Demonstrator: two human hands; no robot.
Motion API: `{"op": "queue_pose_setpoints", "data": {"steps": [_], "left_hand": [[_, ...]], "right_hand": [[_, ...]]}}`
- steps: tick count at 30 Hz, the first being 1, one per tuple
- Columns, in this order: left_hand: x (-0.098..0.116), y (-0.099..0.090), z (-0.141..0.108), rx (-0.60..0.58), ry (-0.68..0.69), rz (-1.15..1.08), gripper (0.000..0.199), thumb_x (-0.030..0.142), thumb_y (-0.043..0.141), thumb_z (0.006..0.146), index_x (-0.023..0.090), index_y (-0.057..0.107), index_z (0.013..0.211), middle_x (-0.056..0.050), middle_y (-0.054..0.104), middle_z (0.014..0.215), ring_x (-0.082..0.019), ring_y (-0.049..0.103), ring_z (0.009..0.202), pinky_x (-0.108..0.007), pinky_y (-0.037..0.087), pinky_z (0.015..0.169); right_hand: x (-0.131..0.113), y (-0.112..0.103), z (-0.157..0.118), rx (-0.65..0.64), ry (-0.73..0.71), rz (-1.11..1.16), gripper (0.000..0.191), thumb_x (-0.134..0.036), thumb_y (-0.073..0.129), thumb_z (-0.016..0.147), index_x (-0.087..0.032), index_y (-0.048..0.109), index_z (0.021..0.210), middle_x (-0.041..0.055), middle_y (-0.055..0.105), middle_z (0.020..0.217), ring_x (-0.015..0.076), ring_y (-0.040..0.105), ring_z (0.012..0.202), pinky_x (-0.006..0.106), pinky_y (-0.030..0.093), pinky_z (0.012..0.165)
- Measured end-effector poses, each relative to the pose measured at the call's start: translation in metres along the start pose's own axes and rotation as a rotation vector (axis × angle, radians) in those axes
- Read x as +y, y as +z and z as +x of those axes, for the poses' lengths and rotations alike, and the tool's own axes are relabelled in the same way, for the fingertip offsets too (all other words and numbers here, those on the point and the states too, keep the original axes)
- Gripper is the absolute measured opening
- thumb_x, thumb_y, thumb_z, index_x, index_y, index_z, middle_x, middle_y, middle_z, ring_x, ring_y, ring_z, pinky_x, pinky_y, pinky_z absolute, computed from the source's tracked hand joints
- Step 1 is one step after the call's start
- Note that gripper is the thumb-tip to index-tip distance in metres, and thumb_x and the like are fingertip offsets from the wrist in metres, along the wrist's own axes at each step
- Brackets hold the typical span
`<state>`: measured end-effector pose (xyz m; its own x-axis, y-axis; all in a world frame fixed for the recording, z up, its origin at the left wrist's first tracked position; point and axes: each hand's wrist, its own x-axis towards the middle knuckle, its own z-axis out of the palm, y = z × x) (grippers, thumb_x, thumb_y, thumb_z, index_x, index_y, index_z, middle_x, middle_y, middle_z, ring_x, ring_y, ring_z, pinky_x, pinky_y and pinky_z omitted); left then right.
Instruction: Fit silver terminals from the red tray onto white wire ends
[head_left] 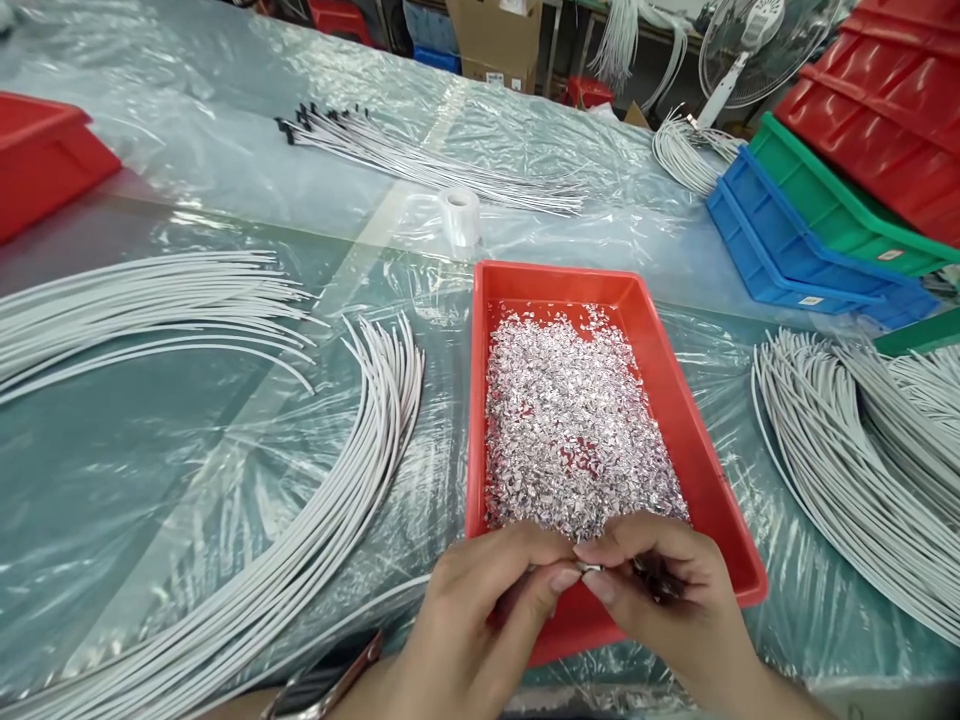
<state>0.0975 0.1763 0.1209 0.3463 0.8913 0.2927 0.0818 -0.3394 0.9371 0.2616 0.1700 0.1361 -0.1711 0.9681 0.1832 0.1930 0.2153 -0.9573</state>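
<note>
My left hand (484, 600) is closed in a pinch on a white cable (386, 600), whose length trails off to the lower left. Against it, the thumb and finger of my right hand (675, 590) pinch the cable's tip, where a small shiny bit shows between the fingertips. Something dark sits in the curl of my right fingers; its kind cannot be made out. Both hands are over the near end of a red tray (705, 450). Many small silvery foil pieces (577, 400) are spread across the tray's bottom.
White cable bundles lie at left (375, 440), far left (150, 300) and right (825, 450). Behind the tray stand a clear tape roll (460, 218) and a black-tipped cable bundle (435, 165). Stacked bins (825, 220) rise at back right; a red bin (52, 160) sits at left.
</note>
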Motion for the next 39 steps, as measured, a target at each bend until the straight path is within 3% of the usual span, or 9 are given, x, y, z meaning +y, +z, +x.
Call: {"op": "queue_pose_setpoints", "data": {"steps": [9,15,18,25,31,39], "left_hand": [[-0.001,-0.002,0.001,-0.043,0.01,-0.012,0.018,0.005,0.049,0.084,0.017,0.061,0.09,0.001,0.064,0.073,-0.007,0.059,0.064,-0.015,0.045,0.058],[-0.002,-0.002,-0.001,-0.026,-0.001,0.013,0.015,0.004,0.05,0.085,0.015,0.059,0.088,0.001,0.064,0.073,-0.007,0.058,0.063,-0.015,0.045,0.059],[-0.001,-0.002,-0.001,-0.024,0.002,0.015,0.014,0.004,0.05,0.085,0.015,0.059,0.086,0.001,0.063,0.072,-0.006,0.058,0.064,-0.014,0.044,0.06],[-0.001,-0.001,0.002,-0.054,-0.024,0.069,0.015,0.007,0.048,0.086,0.017,0.058,0.089,0.002,0.064,0.076,-0.006,0.061,0.069,-0.013,0.045,0.065],[0.003,-0.003,0.0,-0.114,-0.095,0.08,0.02,0.009,0.051,0.086,0.023,0.052,0.1,0.004,0.064,0.086,-0.007,0.062,0.077,-0.014,0.046,0.07],[0.002,-0.002,0.003,-0.156,-0.103,0.053,0.012,0.013,0.045,0.09,0.02,0.054,0.087,0.005,0.058,0.068,-0.005,0.054,0.058,-0.014,0.041,0.056]], "right_hand": [[0.005,-0.002,-0.001,-0.03,0.146,0.236,0.027,-0.001,0.065,0.07,-0.026,0.067,0.081,-0.0073,0.066,0.069,0.0037,0.059,0.059,0.007,0.045,0.053],[0.009,-0.01,-0.004,-0.143,0.447,0.426,0.011,-0.014,0.07,0.077,-0.025,0.068,0.078,-0.0037,0.066,0.073,0.0065,0.055,0.062,0.014,0.044,0.055],[0.01,-0.011,-0.004,-0.162,0.522,0.475,0.006,-0.02,0.073,0.076,-0.024,0.068,0.076,-0.0027,0.06,0.069,0.0078,0.049,0.061,0.017,0.04,0.054],[0.006,-0.011,-0.002,-0.145,0.585,0.409,0.01,-0.026,0.071,0.078,-0.021,0.063,0.073,-0.0081,0.035,0.054,0.0073,0.024,0.049,0.021,0.02,0.044],[0.005,-0.015,0.0,-0.182,0.572,0.429,0.009,-0.023,0.07,0.078,-0.021,0.062,0.074,-0.0069,0.042,0.058,0.0075,0.026,0.051,0.021,0.022,0.046],[0.007,-0.015,0.002,-0.198,0.576,0.406,0.01,-0.022,0.07,0.077,-0.021,0.062,0.071,-0.0063,0.043,0.058,0.0077,0.032,0.052,0.02,0.024,0.047]]}}
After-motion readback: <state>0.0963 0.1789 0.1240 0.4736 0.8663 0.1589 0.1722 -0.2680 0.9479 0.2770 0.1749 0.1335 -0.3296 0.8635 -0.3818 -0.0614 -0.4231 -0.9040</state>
